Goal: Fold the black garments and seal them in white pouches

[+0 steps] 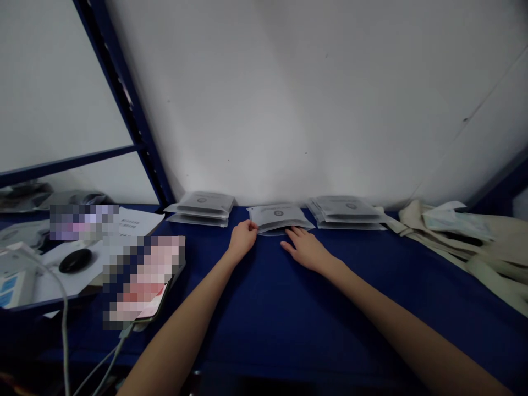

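Note:
A frosted plastic zip bag [279, 215] with a round dark logo lies on the blue table [256, 308], close to the wall. My left hand [243, 239] is at the bag's left corner, its fingers closed there as if pinching the edge. At the right front edge, my right hand [306, 246] touches the bag with its fingers stretched out, thumb apart. Some fingertips are hidden at the bag's edge. To the left sits a stack of similar bags [202, 204], and to the right another stack of bags [348, 208].
A phone [167, 286] with a blurred-out screen lies at left, a white cable [65, 330] beside it. Farther left are a black computer mouse [75, 260] and papers [142, 219]. Beige cloth [503, 242] is heaped at right. A blue metal post [136, 121] rises at left.

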Tool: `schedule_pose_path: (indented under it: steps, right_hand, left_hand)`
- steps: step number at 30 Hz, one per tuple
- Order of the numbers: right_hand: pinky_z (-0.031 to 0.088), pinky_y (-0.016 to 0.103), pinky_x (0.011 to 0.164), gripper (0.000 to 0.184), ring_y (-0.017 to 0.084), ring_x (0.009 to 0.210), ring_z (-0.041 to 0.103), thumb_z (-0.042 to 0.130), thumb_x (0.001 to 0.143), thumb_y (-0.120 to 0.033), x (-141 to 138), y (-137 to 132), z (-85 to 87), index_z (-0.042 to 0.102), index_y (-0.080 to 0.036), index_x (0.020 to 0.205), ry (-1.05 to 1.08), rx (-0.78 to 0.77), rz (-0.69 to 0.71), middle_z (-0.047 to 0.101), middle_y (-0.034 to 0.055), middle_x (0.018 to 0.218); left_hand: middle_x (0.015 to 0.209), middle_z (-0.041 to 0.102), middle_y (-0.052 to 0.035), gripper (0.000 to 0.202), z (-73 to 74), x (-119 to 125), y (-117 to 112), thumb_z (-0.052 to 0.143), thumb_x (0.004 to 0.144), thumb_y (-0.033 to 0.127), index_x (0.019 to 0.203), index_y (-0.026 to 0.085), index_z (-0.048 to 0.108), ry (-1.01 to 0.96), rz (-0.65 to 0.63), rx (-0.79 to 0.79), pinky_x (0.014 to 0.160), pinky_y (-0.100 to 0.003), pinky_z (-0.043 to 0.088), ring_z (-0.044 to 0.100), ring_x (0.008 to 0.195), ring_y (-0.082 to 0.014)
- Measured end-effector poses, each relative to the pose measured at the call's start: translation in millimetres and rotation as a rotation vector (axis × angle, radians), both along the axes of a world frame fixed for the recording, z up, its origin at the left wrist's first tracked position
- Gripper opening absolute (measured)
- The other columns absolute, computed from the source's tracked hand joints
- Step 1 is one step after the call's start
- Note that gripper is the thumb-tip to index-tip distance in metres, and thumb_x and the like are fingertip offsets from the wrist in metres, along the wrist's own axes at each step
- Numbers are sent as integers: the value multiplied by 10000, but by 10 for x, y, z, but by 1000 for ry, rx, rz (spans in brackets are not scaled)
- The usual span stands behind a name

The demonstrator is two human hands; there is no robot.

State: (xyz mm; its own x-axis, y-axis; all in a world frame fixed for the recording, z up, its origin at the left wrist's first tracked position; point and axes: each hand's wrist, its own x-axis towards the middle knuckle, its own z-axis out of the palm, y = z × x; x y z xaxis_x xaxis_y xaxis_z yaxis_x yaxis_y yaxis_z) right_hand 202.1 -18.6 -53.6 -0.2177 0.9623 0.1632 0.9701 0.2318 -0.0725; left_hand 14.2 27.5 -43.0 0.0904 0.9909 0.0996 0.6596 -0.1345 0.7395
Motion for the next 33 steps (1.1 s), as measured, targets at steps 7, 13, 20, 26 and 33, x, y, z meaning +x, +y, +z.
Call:
schedule_pose_path:
  steps: [7,13,20,26,33]
  right_hand:
    - [319,430,1025,520,296,1305,338,347,923,-398,6,85,-36,461,-93,1328,37,0,-17,433,171,1389]
    - [322,467,1003,530,318,1276,358,318,935,-411,-197,-31,-20,422,-124,1368,84,-36,47,371,163,1436]
    - [331,494,976,506,330,1232,367,369,929,-382,-258,-18,-79,376,-201,1402,116,26,87,375,151,1412]
    - [408,390,885,291,241,1011,505,513,849,-256,-379,-100,24,611,-152,1103,424,182,186,556,131,1061]
    - [373,245,543,263,111,521,498,481,858,-283,-523,-214,134,621,-168,668,927,-139,109,571,-7,586]
  left_hand:
    - [810,679,-63,304,-54,-7,79,579,733,95,1036,102,594,-229,84,-65,592,-209,419,610,647,-128]
    - [719,686,-75,88,82,-1,-15,508,818,133,843,87,578,-564,87,-344,445,-186,359,544,438,-76]
    - [546,623,-7,168,88,-7,-46,492,833,152,674,125,538,-586,33,-414,357,-185,257,463,322,-60]
    - [539,593,-5,181,93,-19,-58,499,802,161,644,110,572,-702,-11,-477,386,-185,285,442,348,-46]
    - [446,510,12,204,101,33,-132,511,720,175,525,123,537,-639,-247,-465,402,-193,243,406,370,-45]
